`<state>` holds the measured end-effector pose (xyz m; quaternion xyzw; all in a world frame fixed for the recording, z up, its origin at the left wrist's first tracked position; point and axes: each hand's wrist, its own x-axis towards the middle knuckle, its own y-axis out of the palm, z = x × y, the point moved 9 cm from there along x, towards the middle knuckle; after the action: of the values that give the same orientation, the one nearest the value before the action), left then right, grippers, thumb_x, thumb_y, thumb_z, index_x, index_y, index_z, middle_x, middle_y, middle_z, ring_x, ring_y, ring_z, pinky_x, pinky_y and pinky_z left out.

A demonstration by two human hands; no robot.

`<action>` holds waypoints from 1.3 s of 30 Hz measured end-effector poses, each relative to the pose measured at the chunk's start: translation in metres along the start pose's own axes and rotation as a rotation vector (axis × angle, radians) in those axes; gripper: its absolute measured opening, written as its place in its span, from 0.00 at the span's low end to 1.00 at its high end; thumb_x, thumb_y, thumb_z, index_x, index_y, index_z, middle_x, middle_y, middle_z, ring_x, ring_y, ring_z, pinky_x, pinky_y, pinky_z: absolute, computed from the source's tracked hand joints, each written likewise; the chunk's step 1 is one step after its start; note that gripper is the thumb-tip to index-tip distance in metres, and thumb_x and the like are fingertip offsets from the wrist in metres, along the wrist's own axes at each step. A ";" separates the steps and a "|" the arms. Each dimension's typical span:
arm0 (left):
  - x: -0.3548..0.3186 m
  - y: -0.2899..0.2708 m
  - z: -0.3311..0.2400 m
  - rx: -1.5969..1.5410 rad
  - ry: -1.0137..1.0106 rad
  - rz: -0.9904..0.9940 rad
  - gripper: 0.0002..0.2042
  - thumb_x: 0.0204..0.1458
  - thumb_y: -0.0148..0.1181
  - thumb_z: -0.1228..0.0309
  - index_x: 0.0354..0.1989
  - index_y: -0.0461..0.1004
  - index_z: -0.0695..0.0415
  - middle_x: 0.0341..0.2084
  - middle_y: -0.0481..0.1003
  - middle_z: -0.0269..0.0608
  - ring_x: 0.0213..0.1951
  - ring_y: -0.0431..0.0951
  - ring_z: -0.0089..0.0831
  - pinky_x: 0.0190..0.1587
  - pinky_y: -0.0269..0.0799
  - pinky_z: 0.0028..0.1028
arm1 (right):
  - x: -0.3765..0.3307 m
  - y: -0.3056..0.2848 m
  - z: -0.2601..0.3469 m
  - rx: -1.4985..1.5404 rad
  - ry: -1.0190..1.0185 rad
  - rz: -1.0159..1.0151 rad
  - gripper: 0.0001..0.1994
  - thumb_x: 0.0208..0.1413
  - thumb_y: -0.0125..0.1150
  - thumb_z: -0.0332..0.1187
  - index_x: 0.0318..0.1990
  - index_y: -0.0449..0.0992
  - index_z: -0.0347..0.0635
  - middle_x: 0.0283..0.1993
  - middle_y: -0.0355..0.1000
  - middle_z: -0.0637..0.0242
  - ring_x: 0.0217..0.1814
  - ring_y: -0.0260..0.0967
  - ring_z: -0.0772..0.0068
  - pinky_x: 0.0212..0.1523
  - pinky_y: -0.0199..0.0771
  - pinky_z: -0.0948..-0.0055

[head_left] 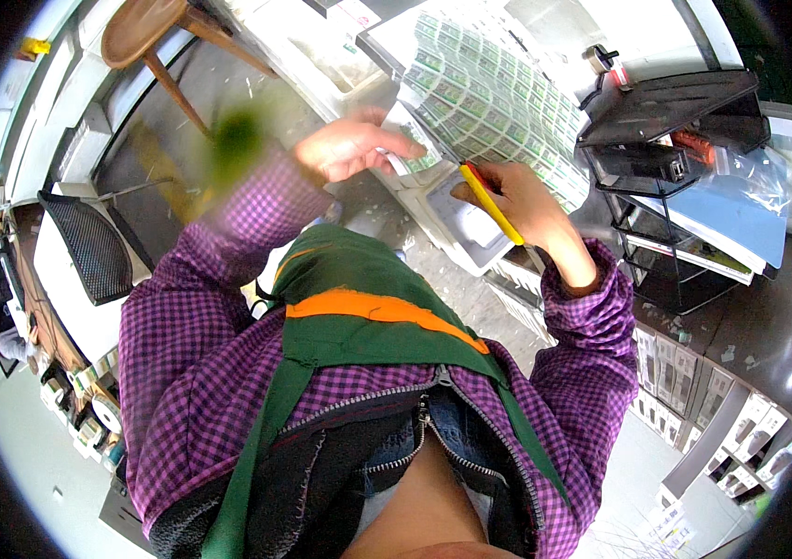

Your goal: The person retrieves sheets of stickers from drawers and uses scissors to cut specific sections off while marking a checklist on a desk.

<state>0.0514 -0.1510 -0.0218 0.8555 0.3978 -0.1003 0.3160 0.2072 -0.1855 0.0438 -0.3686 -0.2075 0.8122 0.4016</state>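
A large sheet of green-and-white printed labels (498,93) hangs over the edge of the worktop in front of me. My left hand (349,147) pinches a small piece of the same labels (412,140) between thumb and fingers, at the sheet's near left corner. My right hand (531,205) is closed around a yellow utility knife (491,205). Its tip end points toward the sheet's near edge, close to the pinched piece. Whether the blade touches the sheet I cannot tell.
At the right stands a black wire file rack (662,186) with papers and a blue folder (731,224). Behind the sheet's right side sits a small dark-and-red object (606,63). A wooden stool (140,33) and a black mesh chair (88,247) are at left, with another person beyond.
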 end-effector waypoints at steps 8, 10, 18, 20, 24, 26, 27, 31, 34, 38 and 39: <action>-0.003 0.006 0.010 -0.013 -0.015 0.048 0.18 0.47 0.66 0.72 0.48 0.74 0.61 0.39 0.80 0.37 0.36 0.78 0.20 0.33 0.73 0.19 | 0.000 0.001 0.013 -0.035 0.055 0.052 0.18 0.57 0.61 0.43 0.45 0.74 0.35 0.32 0.73 0.51 0.32 0.69 0.65 0.36 0.66 0.67; -0.004 0.007 0.011 -0.008 -0.026 0.049 0.18 0.48 0.66 0.73 0.48 0.74 0.61 0.39 0.80 0.37 0.36 0.78 0.21 0.35 0.74 0.20 | 0.003 0.000 0.011 -0.002 -0.023 -0.011 0.22 0.55 0.61 0.49 0.42 0.76 0.36 0.31 0.73 0.49 0.32 0.70 0.57 0.34 0.66 0.64; -0.025 -0.010 0.004 -0.062 0.119 -0.116 0.14 0.53 0.60 0.74 0.48 0.74 0.62 0.44 0.78 0.41 0.45 0.78 0.28 0.48 0.74 0.25 | -0.027 -0.012 -0.007 0.150 -0.036 -0.052 0.19 0.55 0.60 0.47 0.42 0.76 0.37 0.27 0.71 0.52 0.28 0.68 0.68 0.32 0.66 0.65; -0.036 -0.033 0.008 -0.106 0.138 -0.227 0.13 0.54 0.59 0.76 0.48 0.74 0.62 0.43 0.78 0.39 0.44 0.78 0.27 0.48 0.73 0.25 | -0.057 -0.020 -0.029 0.151 0.031 -0.182 0.19 0.55 0.61 0.45 0.42 0.76 0.36 0.26 0.71 0.53 0.27 0.68 0.69 0.31 0.66 0.65; -0.041 -0.070 -0.005 -0.028 0.344 -0.414 0.13 0.56 0.58 0.74 0.50 0.74 0.61 0.40 0.78 0.35 0.40 0.77 0.23 0.44 0.72 0.22 | -0.134 -0.036 -0.073 0.107 0.324 -0.521 0.21 0.49 0.68 0.47 0.42 0.78 0.38 0.26 0.74 0.56 0.28 0.72 0.70 0.34 0.70 0.67; -0.029 -0.076 -0.004 -0.048 0.316 -0.372 0.12 0.56 0.59 0.74 0.49 0.75 0.60 0.40 0.78 0.35 0.40 0.77 0.22 0.43 0.72 0.22 | -0.173 -0.036 -0.105 0.077 0.597 -0.654 0.24 0.46 0.70 0.50 0.45 0.79 0.41 0.29 0.77 0.55 0.30 0.76 0.64 0.36 0.72 0.65; -0.021 -0.078 -0.001 -0.051 0.306 -0.340 0.12 0.56 0.59 0.75 0.48 0.75 0.60 0.40 0.78 0.35 0.40 0.77 0.22 0.42 0.73 0.22 | -0.189 -0.042 -0.105 -0.095 0.693 -0.693 0.26 0.45 0.70 0.50 0.48 0.78 0.44 0.32 0.78 0.53 0.34 0.78 0.54 0.37 0.74 0.61; 0.001 -0.059 -0.028 -0.017 0.293 -0.303 0.11 0.55 0.60 0.75 0.47 0.75 0.59 0.41 0.79 0.34 0.41 0.78 0.22 0.42 0.74 0.22 | -0.224 -0.037 -0.131 -0.346 0.752 -0.868 0.28 0.44 0.70 0.50 0.50 0.77 0.46 0.34 0.78 0.51 0.38 0.77 0.48 0.39 0.75 0.57; 0.000 -0.032 -0.079 -0.168 0.404 -0.215 0.17 0.56 0.59 0.76 0.54 0.70 0.59 0.48 0.75 0.36 0.45 0.77 0.25 0.46 0.75 0.25 | -0.232 -0.036 -0.139 -0.318 0.761 -0.903 0.31 0.44 0.70 0.50 0.54 0.73 0.43 0.43 0.76 0.50 0.43 0.75 0.47 0.42 0.74 0.58; -0.004 0.023 -0.141 0.244 0.604 -0.168 0.17 0.56 0.59 0.76 0.55 0.69 0.59 0.48 0.75 0.38 0.47 0.77 0.28 0.49 0.75 0.27 | -0.207 -0.052 -0.073 -0.316 0.371 -1.106 0.40 0.41 0.74 0.45 0.63 0.63 0.42 0.57 0.66 0.50 0.57 0.66 0.48 0.53 0.70 0.59; -0.005 0.028 -0.149 0.293 0.634 -0.176 0.18 0.56 0.59 0.76 0.56 0.69 0.60 0.49 0.75 0.40 0.48 0.76 0.29 0.50 0.73 0.27 | -0.192 -0.054 -0.057 -0.321 0.265 -1.123 0.43 0.40 0.75 0.42 0.65 0.59 0.42 0.61 0.62 0.50 0.62 0.62 0.49 0.57 0.68 0.59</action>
<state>0.0571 -0.0759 0.1096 0.8428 0.5296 0.0873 0.0409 0.3562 -0.3061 0.1241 -0.3569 -0.4389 0.3815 0.7311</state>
